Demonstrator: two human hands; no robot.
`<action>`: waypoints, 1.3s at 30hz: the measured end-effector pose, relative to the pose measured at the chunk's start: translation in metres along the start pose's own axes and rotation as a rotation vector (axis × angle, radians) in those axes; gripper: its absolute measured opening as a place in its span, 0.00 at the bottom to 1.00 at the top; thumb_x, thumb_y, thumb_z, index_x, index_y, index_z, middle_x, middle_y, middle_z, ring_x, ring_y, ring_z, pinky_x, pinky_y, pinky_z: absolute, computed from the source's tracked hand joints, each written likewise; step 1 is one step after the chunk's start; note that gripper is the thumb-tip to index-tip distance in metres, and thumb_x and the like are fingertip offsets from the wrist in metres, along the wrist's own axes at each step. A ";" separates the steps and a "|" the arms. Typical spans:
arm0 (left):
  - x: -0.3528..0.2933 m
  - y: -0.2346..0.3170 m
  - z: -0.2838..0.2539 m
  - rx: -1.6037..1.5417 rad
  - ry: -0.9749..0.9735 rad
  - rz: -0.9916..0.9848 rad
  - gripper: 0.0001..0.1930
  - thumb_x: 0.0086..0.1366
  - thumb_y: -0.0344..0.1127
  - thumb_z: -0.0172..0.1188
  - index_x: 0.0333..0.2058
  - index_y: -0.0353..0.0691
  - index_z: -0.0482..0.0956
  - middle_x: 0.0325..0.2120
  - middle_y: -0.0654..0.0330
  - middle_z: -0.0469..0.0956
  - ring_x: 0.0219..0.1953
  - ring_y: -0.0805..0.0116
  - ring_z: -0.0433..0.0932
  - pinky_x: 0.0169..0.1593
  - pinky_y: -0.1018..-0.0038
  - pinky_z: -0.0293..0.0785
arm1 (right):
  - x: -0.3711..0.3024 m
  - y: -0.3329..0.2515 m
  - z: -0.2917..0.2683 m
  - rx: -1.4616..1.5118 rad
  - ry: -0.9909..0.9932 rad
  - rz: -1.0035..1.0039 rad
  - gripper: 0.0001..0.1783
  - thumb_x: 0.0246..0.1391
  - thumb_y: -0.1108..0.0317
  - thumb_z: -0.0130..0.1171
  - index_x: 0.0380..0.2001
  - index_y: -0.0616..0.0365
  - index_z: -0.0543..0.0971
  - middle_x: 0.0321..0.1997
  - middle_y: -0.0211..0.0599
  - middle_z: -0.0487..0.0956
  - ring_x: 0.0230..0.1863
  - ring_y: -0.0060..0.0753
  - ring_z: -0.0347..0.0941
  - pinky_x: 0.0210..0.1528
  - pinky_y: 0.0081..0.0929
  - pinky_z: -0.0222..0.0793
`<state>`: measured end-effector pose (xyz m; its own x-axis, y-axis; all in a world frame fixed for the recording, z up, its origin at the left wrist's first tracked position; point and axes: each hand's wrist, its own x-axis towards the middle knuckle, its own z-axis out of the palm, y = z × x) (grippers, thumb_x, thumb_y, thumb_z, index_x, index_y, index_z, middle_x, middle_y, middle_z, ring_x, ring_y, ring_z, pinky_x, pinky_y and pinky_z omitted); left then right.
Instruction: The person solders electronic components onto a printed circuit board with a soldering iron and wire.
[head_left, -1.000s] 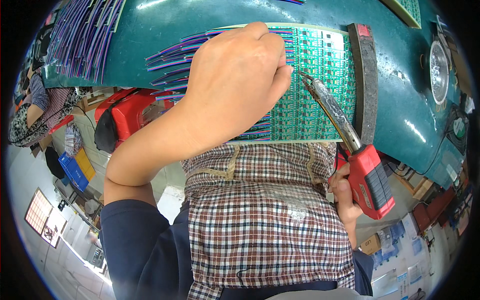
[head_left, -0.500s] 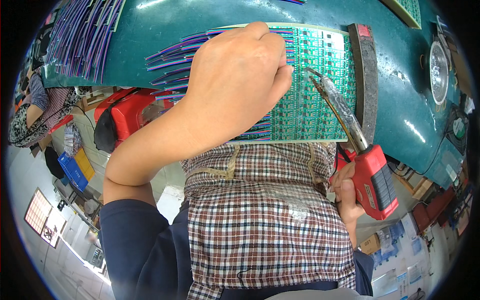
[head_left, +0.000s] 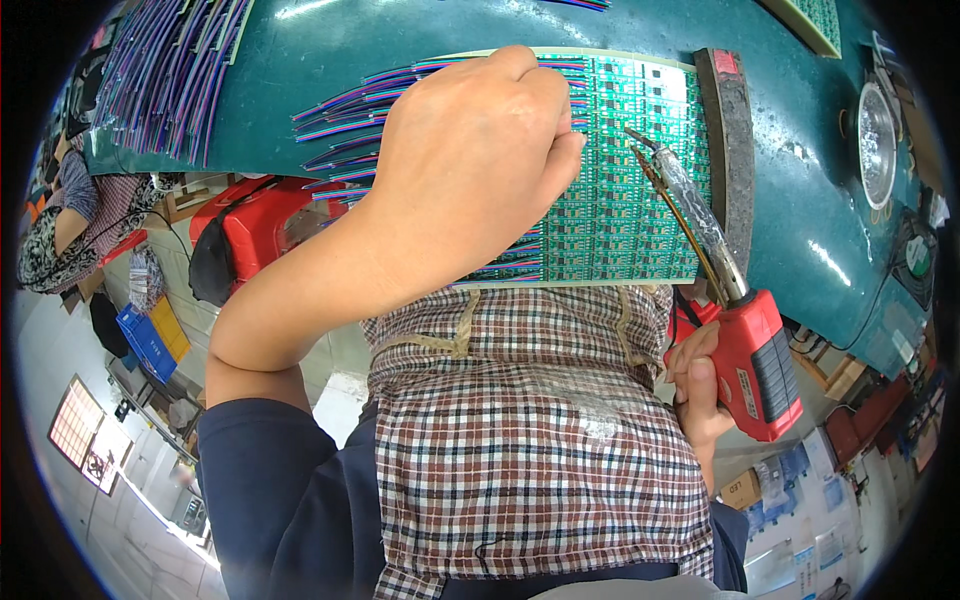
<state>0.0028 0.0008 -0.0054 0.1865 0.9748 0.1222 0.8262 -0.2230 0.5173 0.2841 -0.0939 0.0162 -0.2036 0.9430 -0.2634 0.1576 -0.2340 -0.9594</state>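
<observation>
A green panel of small circuit boards lies on the table in front of me, with rows of thin coloured wires running off its left side. My left hand is closed over the wired part, fingers curled and thumb pressed in at the wire ends. What it pinches is hidden under the hand. To the right, my right hand grips the red handle of a soldering iron with a thin solder feed tube alongside. Its tip points up-left, over the bare boards right of my left hand; contact cannot be made out.
A dark bar stands along the panel's right edge. More wired boards lie at the far left of the green table. Another panel is at the far right, near a metal bowl. A red stool stands left.
The soldering iron has shifted slightly right, its tip farther from my left thumb. My left hand has stayed nearly still over the wires.
</observation>
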 end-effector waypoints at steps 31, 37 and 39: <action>0.061 -0.029 -0.032 0.064 -0.091 0.004 0.08 0.59 0.32 0.66 0.34 0.39 0.77 0.33 0.55 0.75 0.41 0.51 0.75 0.47 0.60 0.72 | -0.001 0.009 -0.004 -0.038 0.037 -0.072 0.07 0.65 0.70 0.54 0.34 0.61 0.69 0.22 0.30 0.67 0.17 0.17 0.57 0.23 0.21 0.59; 0.063 -0.036 -0.026 0.085 -0.023 0.145 0.07 0.60 0.33 0.65 0.34 0.39 0.76 0.33 0.54 0.75 0.42 0.51 0.75 0.47 0.60 0.71 | 0.000 0.008 -0.002 -0.087 0.074 -0.062 0.06 0.65 0.72 0.53 0.34 0.61 0.70 0.22 0.30 0.67 0.17 0.17 0.58 0.24 0.21 0.60; 0.065 -0.038 -0.027 0.054 -0.123 0.121 0.07 0.61 0.33 0.63 0.34 0.39 0.76 0.34 0.53 0.76 0.42 0.50 0.75 0.48 0.59 0.71 | -0.001 0.011 -0.004 -0.087 0.052 -0.069 0.06 0.65 0.72 0.53 0.33 0.61 0.70 0.21 0.30 0.67 0.17 0.18 0.58 0.24 0.21 0.61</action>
<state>-0.0313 0.0725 0.0056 0.3474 0.9348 0.0743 0.8205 -0.3413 0.4585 0.2901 -0.0964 0.0066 -0.1663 0.9677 -0.1893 0.2285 -0.1489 -0.9621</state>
